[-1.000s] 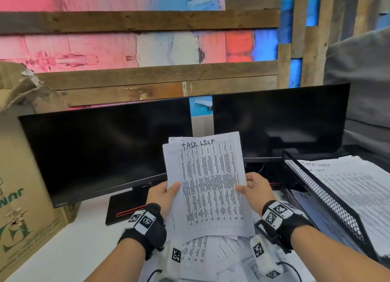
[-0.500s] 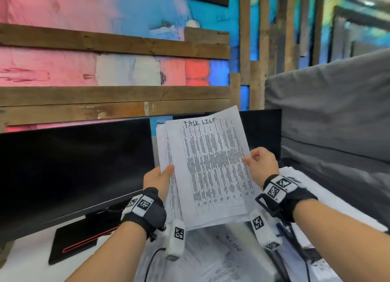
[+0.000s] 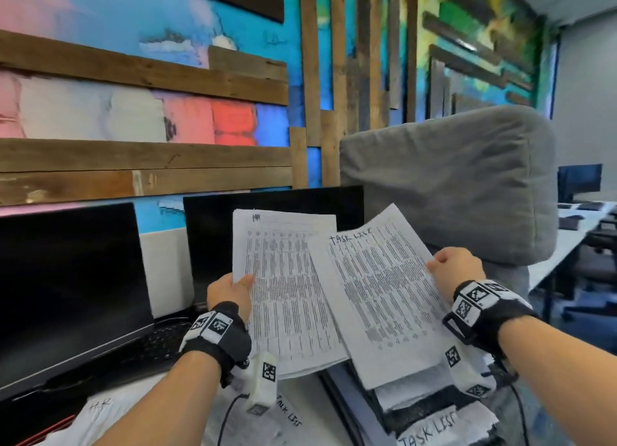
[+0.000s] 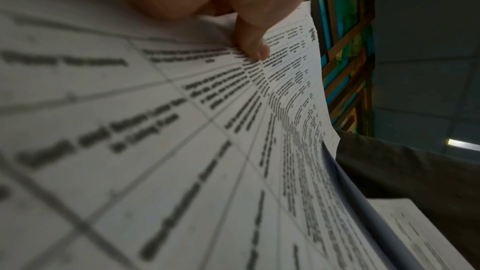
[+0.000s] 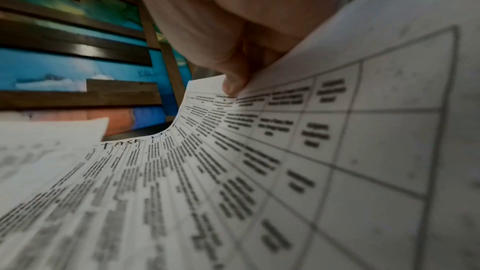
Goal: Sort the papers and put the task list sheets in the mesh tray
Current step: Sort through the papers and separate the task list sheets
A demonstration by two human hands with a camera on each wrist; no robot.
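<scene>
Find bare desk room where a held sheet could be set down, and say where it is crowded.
Bare: only a narrow strip of white desk between the loose printed sheets under the left forearm and the black mesh tray. Crowded: the tray is piled with white task list sheets; black screens fill the back left.

A wall (image 3: 167,112) is painted in pink, blue and green and crossed by wooden planks (image 3: 143,155). Two dark monitors (image 3: 66,278) are set before it. A grey cushion (image 3: 450,185) is seen beside them, with further desks (image 3: 574,232) behind.
</scene>
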